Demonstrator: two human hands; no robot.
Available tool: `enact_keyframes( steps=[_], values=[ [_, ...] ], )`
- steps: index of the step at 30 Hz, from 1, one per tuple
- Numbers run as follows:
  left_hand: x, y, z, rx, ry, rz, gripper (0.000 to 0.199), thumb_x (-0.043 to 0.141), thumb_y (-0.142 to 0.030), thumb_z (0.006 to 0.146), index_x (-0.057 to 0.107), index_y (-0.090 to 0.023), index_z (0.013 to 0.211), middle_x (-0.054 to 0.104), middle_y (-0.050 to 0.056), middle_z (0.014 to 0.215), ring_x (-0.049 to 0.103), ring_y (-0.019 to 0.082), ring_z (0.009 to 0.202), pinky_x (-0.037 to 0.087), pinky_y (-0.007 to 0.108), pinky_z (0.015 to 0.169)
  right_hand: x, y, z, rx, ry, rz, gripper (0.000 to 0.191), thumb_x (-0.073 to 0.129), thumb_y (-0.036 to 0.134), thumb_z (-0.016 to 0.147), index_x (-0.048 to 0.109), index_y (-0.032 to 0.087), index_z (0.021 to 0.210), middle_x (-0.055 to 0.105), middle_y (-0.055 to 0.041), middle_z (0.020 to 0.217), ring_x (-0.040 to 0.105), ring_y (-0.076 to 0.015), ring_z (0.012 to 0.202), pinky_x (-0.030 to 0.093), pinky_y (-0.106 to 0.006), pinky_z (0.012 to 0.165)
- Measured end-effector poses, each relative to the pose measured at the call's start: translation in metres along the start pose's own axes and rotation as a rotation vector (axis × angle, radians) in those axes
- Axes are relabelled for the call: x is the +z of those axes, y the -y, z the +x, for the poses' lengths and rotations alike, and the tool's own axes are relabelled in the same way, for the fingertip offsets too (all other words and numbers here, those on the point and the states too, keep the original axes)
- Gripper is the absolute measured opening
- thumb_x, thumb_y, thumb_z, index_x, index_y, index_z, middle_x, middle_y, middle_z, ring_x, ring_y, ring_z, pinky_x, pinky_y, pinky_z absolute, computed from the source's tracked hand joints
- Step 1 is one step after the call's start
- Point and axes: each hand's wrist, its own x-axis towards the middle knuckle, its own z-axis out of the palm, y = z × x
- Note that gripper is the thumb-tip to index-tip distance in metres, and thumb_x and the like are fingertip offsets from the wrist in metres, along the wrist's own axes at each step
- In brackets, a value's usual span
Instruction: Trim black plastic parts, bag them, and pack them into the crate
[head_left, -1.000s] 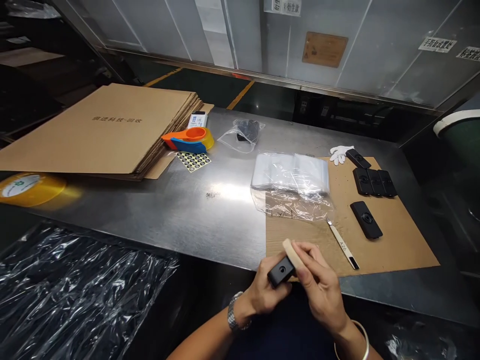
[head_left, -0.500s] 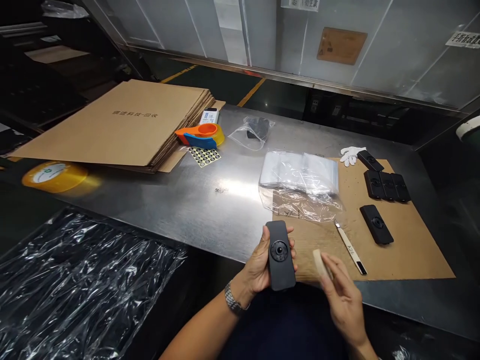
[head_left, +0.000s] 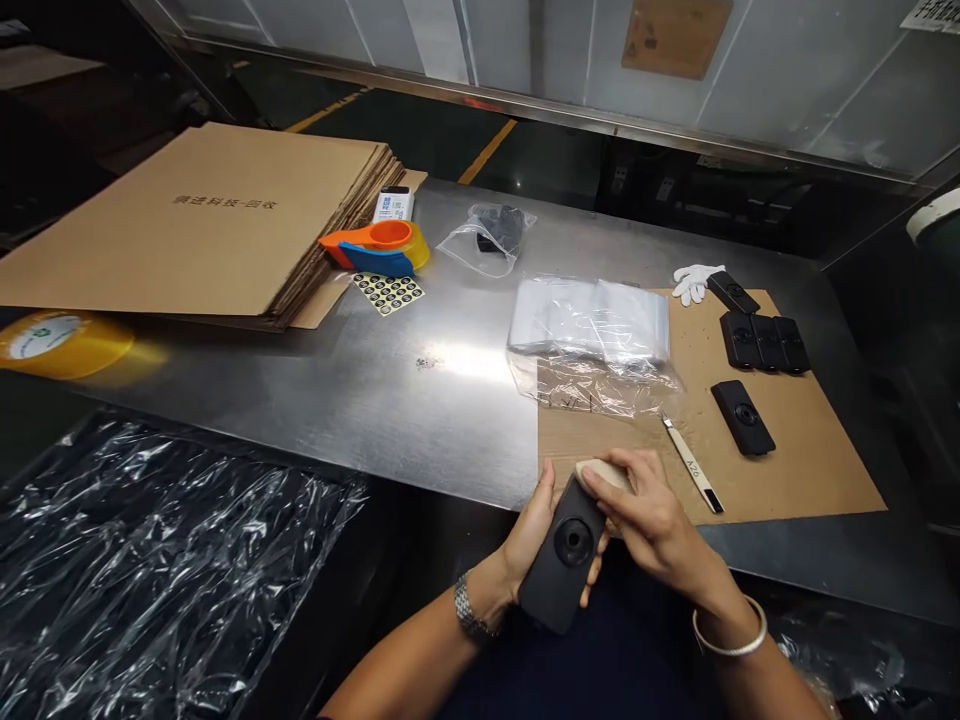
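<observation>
A black rectangular housing with a round recessed ring on its face is tilted in front of my body, my left hand wrapped around it. My right hand pinches a small cream-coloured block, whose exact kind I cannot make out, against the housing's upper end. The fingers partly cover the block. To the right on the cardboard lie a similar black housing and a pale-handled craft knife marked A26.
Clear plastic bags lie mid-table. More black housings and a white glove are at the right on a cardboard sheet. Stacked cardboard, a tape dispenser and a sticker sheet are at left.
My right hand has moved left and brought the cream block onto the housing's upper end. The housing has tilted and come lower in view. The camera view has shifted slightly.
</observation>
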Motion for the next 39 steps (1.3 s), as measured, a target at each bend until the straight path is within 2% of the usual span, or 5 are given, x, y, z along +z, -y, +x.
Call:
enact_keyframes(
  steps=[7, 15, 21, 29, 39],
  values=[
    [0.014, -0.014, 0.005, 0.236, -0.19, -0.247, 0.044, 0.036, -0.053, 0.084, 0.053, -0.024, 0.113, 0.059, 0.0, 0.064, 0.056, 0.013, 0.046, 0.045, 0.024, 0.044, 0.01, 0.031, -0.012, 0.029, -0.152, 0.034, 0.053, 0.047, 0.009, 0.083, 0.041, 0.025, 0.133, 0.046, -0.0126, 0.118, 0.045, -0.0251, 0.107, 0.044, -0.045, 0.086],
    [0.022, -0.031, 0.0, 0.35, -0.292, -0.333, 0.046, 0.036, -0.056, 0.083, 0.054, -0.015, 0.074, 0.054, 0.002, 0.056, 0.053, 0.014, 0.047, 0.045, 0.027, 0.049, 0.03, 0.036, -0.033, 0.051, -0.152, 0.097, 0.053, 0.043, 0.005, 0.083, 0.042, 0.023, 0.132, 0.046, -0.0128, 0.118, 0.047, -0.0236, 0.105, 0.045, -0.044, 0.083],
    [0.027, -0.013, 0.008, 0.68, -0.515, -0.138, 0.035, 0.067, -0.034, 0.072, 0.055, -0.023, 0.103, 0.064, -0.001, 0.08, 0.06, 0.012, 0.065, 0.048, 0.023, 0.065, 0.024, 0.038, -0.017, -0.012, -0.163, 0.06, 0.052, 0.047, 0.008, 0.082, 0.043, 0.023, 0.132, 0.046, -0.0133, 0.118, 0.046, -0.025, 0.106, 0.045, -0.044, 0.083],
    [0.024, -0.016, 0.006, 0.529, -0.519, -0.214, 0.011, 0.061, -0.023, 0.078, 0.059, -0.016, 0.086, 0.061, -0.001, 0.062, 0.057, 0.01, 0.051, 0.046, 0.019, 0.049, 0.018, 0.029, -0.002, 0.021, -0.151, 0.162, 0.05, 0.046, 0.008, 0.084, 0.044, 0.024, 0.131, 0.044, -0.0112, 0.116, 0.044, -0.0231, 0.106, 0.044, -0.043, 0.084],
    [0.018, -0.044, 0.0, 0.43, -0.557, -0.381, 0.016, 0.048, -0.012, 0.083, 0.06, -0.007, 0.093, 0.067, 0.01, 0.075, 0.064, 0.013, 0.059, 0.052, 0.021, 0.056, 0.072, -0.003, -0.055, -0.049, -0.314, -0.221, 0.054, 0.051, 0.002, 0.078, 0.047, 0.022, 0.128, 0.042, -0.0137, 0.121, 0.043, -0.0265, 0.109, 0.045, -0.042, 0.084]
  ],
)
